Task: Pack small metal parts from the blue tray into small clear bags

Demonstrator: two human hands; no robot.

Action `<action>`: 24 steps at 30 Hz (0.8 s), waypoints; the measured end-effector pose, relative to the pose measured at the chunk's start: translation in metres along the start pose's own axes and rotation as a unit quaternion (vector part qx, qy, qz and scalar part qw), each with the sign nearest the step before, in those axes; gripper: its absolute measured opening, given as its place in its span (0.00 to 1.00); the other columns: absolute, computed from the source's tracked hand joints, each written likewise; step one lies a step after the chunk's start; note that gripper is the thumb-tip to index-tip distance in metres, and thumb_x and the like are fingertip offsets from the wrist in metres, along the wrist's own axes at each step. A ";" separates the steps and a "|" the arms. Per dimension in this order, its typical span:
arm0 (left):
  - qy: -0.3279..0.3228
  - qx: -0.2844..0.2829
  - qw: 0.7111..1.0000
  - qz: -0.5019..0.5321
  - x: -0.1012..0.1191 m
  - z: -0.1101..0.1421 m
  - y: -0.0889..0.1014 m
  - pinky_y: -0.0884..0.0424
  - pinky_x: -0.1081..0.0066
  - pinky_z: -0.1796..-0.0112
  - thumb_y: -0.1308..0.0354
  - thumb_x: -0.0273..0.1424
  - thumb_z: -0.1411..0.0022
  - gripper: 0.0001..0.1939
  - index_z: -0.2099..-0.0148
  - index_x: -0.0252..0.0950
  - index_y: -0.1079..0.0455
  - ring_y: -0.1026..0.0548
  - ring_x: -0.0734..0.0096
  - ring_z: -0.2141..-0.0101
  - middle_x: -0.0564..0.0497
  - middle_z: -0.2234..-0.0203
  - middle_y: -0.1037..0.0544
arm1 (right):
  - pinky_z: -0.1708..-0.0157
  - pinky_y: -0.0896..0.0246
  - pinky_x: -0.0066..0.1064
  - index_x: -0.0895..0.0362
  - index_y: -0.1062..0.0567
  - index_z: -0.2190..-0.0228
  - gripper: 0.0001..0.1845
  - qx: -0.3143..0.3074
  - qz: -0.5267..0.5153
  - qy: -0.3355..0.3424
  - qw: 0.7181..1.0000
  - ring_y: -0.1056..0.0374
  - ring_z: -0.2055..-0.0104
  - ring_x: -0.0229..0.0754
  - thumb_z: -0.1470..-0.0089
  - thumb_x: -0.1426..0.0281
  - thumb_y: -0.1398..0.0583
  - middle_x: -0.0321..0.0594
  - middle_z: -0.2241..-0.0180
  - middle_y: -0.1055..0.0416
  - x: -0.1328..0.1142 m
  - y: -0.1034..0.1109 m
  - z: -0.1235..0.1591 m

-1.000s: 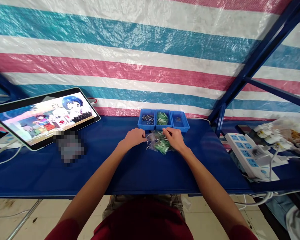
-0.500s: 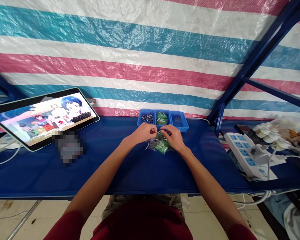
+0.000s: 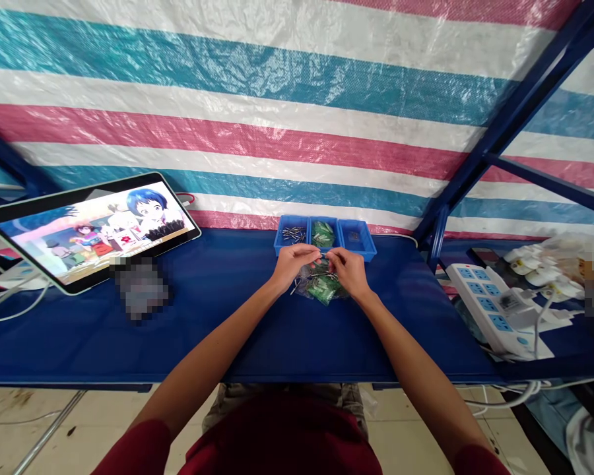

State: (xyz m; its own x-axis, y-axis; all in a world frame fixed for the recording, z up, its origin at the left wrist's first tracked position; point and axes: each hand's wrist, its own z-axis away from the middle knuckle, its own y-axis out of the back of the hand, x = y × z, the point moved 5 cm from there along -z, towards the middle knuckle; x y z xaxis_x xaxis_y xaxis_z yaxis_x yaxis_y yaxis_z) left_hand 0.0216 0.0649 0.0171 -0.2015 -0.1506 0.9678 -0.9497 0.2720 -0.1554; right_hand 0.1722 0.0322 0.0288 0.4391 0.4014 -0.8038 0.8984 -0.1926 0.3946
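Note:
My left hand [image 3: 297,264] and my right hand [image 3: 349,269] meet fingertip to fingertip, both closed in a pinch. A small slim piece shows between them, too small to name. Below my hands, on the blue table [image 3: 237,343], lies a heap of clear plastic and green packets [image 3: 323,289] with thin metal pins [image 3: 295,287] around it. Just behind stand three blue bins: the left bin [image 3: 278,249] holds thin metal pins, the middle bin [image 3: 311,224] holds green packets, and the right bin [image 3: 369,253] has a few tiny pieces on its floor.
A tablet [image 3: 94,231] showing a cartoon leans at the left, with a blurred dark object [image 3: 142,289] before it. On the right are a white power strip [image 3: 495,310], white plugs [image 3: 539,267] and cables. Blue metal bars [image 3: 475,158] and a striped sheet [image 3: 257,138] rise behind.
My two hands have come together, the fingertips now meeting where a gap was. The left fingers have stretched out to the right. The bins and heap stay in place.

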 end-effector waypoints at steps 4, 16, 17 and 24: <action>-0.004 -0.001 1.000 -0.004 -0.003 0.004 -0.005 0.28 0.68 0.70 0.31 0.37 0.54 0.16 0.65 0.31 0.23 0.24 0.66 0.72 0.48 0.76 0.21 | 0.75 0.44 0.28 0.55 0.33 0.78 0.20 -0.020 0.041 0.012 0.999 0.39 0.81 0.37 0.38 0.59 0.50 0.32 0.85 0.37 -0.002 -0.002 0.002; -0.115 -0.069 0.967 -0.219 0.020 0.007 -0.001 0.39 0.75 0.76 0.43 0.42 0.38 0.16 0.56 0.35 0.28 0.36 0.77 0.80 0.56 0.80 0.32 | 0.76 0.46 0.28 0.56 0.30 0.79 0.24 0.048 0.041 -0.016 0.998 0.40 0.80 0.36 0.38 0.56 0.51 0.34 0.84 0.37 -0.004 0.009 0.002; -0.114 -0.077 0.964 -0.226 0.021 0.008 -0.001 0.41 0.75 0.77 0.43 0.41 0.38 0.17 0.52 0.35 0.29 0.38 0.78 0.81 0.57 0.81 0.35 | 0.75 0.46 0.28 0.56 0.28 0.76 0.22 0.050 0.041 -0.005 0.998 0.39 0.79 0.37 0.39 0.57 0.49 0.34 0.82 0.35 -0.005 0.010 0.002; -0.058 -0.117 0.978 -0.161 0.016 0.008 -0.002 0.45 0.77 0.80 0.41 0.41 0.39 0.25 0.44 0.36 0.38 0.42 0.79 0.84 0.62 0.86 0.42 | 0.72 0.43 0.29 0.56 0.23 0.68 0.13 -0.030 0.011 0.086 0.996 0.38 0.74 0.38 0.42 0.60 0.43 0.38 0.73 0.30 -0.012 0.001 0.003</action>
State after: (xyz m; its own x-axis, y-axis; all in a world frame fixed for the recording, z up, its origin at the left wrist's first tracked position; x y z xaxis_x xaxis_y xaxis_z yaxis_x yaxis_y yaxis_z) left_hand 0.0184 0.0538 0.0313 0.0598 -0.3674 0.9281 -0.8907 0.4002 0.2157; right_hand 0.1676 0.0244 0.0373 0.4473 0.5462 -0.7082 0.8843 -0.1516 0.4416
